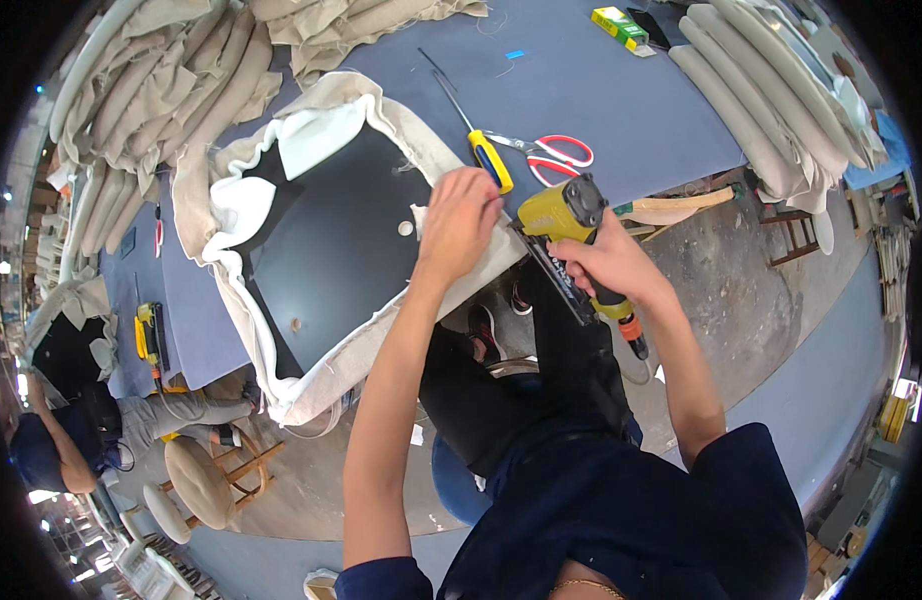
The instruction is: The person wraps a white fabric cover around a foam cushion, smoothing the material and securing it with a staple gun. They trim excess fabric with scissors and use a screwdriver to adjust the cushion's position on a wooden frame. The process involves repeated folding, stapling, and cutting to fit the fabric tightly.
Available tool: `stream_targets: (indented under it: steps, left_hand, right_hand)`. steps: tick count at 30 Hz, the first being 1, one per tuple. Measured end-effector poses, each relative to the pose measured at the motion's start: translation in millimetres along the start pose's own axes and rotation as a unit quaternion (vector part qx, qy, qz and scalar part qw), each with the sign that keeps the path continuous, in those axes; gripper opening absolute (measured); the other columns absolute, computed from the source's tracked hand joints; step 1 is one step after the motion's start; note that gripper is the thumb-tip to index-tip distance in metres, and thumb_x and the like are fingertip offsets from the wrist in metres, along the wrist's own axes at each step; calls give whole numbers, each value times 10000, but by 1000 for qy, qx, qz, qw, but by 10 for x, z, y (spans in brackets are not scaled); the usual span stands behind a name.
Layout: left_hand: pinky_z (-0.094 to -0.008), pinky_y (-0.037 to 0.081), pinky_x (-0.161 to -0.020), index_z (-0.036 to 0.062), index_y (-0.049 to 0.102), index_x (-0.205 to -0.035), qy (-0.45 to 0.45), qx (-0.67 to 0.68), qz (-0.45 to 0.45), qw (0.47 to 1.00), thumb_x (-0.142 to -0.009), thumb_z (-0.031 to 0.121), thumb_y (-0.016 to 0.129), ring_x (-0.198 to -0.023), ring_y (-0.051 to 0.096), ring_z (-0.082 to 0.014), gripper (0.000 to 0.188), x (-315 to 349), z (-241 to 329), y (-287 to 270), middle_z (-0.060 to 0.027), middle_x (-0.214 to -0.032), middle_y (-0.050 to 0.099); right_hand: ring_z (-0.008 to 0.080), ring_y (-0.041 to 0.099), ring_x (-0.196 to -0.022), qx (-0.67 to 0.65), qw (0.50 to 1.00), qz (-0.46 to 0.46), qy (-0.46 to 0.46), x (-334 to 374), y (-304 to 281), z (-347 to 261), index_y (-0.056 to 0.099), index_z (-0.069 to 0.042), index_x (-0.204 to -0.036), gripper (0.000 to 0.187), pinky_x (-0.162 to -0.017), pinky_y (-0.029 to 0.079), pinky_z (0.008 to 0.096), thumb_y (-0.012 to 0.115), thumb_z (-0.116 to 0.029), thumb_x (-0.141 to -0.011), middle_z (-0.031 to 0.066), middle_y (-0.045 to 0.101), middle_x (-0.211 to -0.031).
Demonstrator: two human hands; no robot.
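Observation:
A black seat panel [326, 260] lies on the table, with white padding [321, 138] and beige fabric [321, 400] round its rim. My left hand [456, 225] is closed on the fabric at the panel's right edge, its fingertips partly hidden. In my right hand [616, 262] is a yellow-green and black air staple gun [563, 215], gripped by its handle. Its nose is close to the fabric edge, just right of my left hand; I cannot tell if they touch. An orange hose fitting [634, 335] hangs from the handle's lower end.
Beyond my left hand lie a yellow-handled screwdriver [489, 160] and red-and-white scissors [551, 155]. Fabric covers [171, 90] are heaped at far left, padded cushions [771, 95] stacked at far right. A co-worker [76, 440] is at the left, near another staple gun [151, 335].

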State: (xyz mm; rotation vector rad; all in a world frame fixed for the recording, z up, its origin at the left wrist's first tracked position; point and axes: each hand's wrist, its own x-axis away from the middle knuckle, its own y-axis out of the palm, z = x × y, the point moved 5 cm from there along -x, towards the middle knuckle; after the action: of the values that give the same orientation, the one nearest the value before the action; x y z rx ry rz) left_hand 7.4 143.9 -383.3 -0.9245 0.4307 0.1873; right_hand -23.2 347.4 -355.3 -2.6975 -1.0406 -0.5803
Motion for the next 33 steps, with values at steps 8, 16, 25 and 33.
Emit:
stream_targets:
  steps: [8,16,25,33]
  left_hand:
    - [-609,249,-1180,65,567,-1229,-125,-186,90,970,-982,200,610,-1387,398,-446,285,76,-23,-14,-197,-1387,492]
    - [-611,250,-1193,66,528,-1338,-166,-207,79,961,-998,204,583,-1404,360,-494,371,109,-44,2,-215,-1426,458]
    - [-596,279,-1186,83,533,-1343,-158,-208,90,961,-994,204,582,-1394,378,-475,373,91,-93,31,-201,-1399,480]
    - [-596,292,-1179,87,551,-1323,-152,-211,121,958,-984,204,592,-1375,399,-465,361,179,-117,-20,-196,-1362,493]
  right_hand:
    - [185,676,-646,342,918,166,-112,-771,-1151,-707,670,94,-1013,416,-585,535,342,806,-249,-821,151,707,-789]
    - [395,705,-982,478,745,232,-404,-1701,-779,-528,730,2,-1112,353,-864,557,504,717,-274,-892,219,736,-1038]
    - [334,724,-867,411,856,125,-287,-2084,108,-320,659,27,-1025,356,-754,583,447,743,-285,-875,210,719,-947]
    - [159,707,-755,118,887,73,-440,-287,147,-1228,562,-1,-1116,170,-646,585,251,619,-130,-1020,159,736,-968]
